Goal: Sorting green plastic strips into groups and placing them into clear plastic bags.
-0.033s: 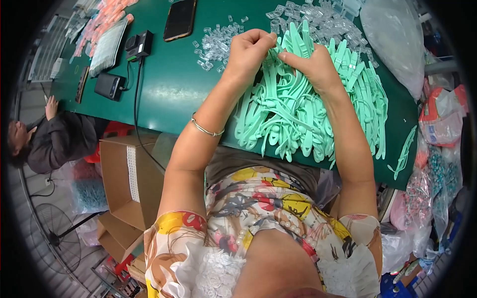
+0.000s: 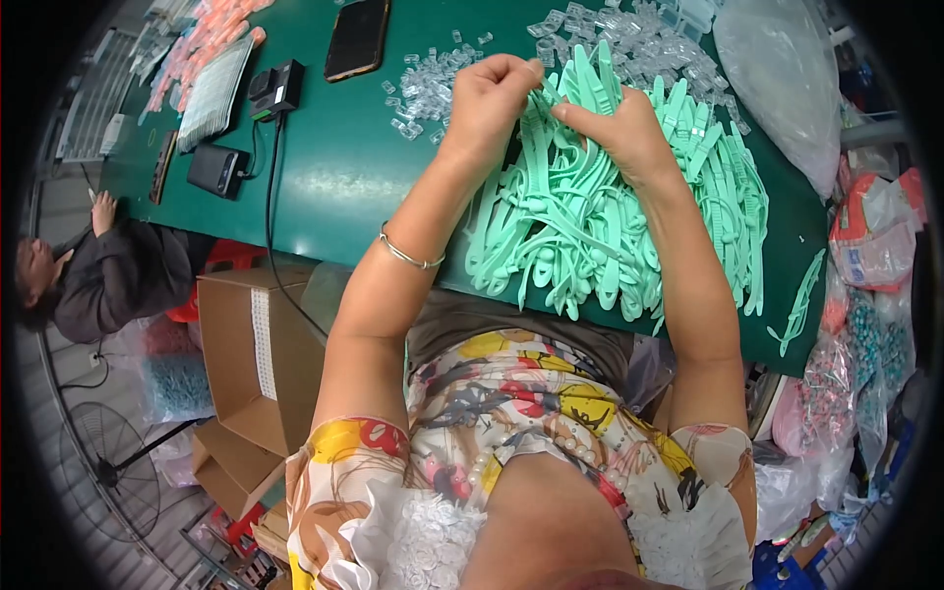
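Note:
A thick pile of mint-green plastic straps (image 2: 575, 221), ridged along part of their length, covers the table's near right side. My right hand (image 2: 634, 138) is closed on several of these straps at the pile's far end, their tips pointing away from me past its thumb. Just left of it, my left hand (image 2: 487, 103) is in a pinch, thumb against forefinger. What lies between those fingertips is too small to make out. Small clear plastic clips (image 2: 433, 84) lie loose beyond my left hand, and a bigger heap of clear clips (image 2: 649, 44) spreads behind the straps.
On the green table (image 2: 334, 197) are a phone (image 2: 356, 39), a black power bank (image 2: 217, 171) and a cabled black device (image 2: 274, 90). Orange pieces (image 2: 206, 44) lie far left. A clear plastic bag (image 2: 777, 84) is at right. Another person (image 2: 123, 275) sits left, near a cardboard box (image 2: 261, 344).
My left hand has shifted very slightly left. My right hand and the straps stay where they were.

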### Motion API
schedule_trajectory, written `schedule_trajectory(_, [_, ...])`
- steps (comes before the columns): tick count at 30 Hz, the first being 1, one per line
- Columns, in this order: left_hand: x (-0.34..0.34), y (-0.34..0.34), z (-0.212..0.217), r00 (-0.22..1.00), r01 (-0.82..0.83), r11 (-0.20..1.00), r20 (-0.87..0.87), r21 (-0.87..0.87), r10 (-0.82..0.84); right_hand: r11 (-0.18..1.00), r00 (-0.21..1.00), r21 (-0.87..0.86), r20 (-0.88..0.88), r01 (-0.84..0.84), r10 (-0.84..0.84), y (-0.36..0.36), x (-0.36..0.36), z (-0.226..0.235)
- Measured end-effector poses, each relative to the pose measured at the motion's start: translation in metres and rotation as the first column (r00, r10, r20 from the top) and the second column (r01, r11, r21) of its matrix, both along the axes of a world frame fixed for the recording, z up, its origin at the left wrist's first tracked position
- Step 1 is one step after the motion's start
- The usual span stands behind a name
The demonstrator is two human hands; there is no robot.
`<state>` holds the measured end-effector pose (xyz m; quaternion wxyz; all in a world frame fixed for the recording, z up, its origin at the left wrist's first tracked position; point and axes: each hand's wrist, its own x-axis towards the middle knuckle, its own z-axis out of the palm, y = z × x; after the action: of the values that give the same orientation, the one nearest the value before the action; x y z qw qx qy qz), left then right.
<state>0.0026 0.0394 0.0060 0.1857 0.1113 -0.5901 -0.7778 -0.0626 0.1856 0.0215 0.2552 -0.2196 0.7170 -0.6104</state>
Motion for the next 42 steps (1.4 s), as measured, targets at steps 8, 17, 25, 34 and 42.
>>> schedule_trajectory(8, [-0.014, -0.015, -0.013, 0.997, 0.05, 0.953, 0.078, -0.299, -0.028, 0.977, 0.982, -0.211, 0.188, 0.019, 0.021, 0.006, -0.004, 0.002])
schedule_trajectory(17, [0.007, -0.046, 0.003, 1.0, -0.024, 0.857, -0.021, -0.515, 0.016, 0.981, 0.989, -0.194, 0.141, -0.01, 0.038, 0.01, -0.003, 0.003])
schedule_trajectory(25, [0.083, -0.071, -0.006, 0.952, 0.121, 0.517, 0.246, -0.847, 0.18, 0.985, 0.984, -0.172, 0.178, 0.01, 0.021, 0.004, 0.0, 0.008])
schedule_trajectory(34, [0.069, -0.046, 0.0, 0.958, -0.105, 0.433, 0.025, -0.895, 0.285, 0.975, 0.988, -0.22, 0.149, -0.017, 0.051, 0.005, 0.001, 0.007])
schedule_trajectory(42, [0.022, -0.003, 0.009, 0.98, -0.197, 0.749, -0.125, -0.633, 0.152, 0.975, 0.99, -0.22, 0.124, -0.042, 0.07, 0.007, -0.001, 0.002])
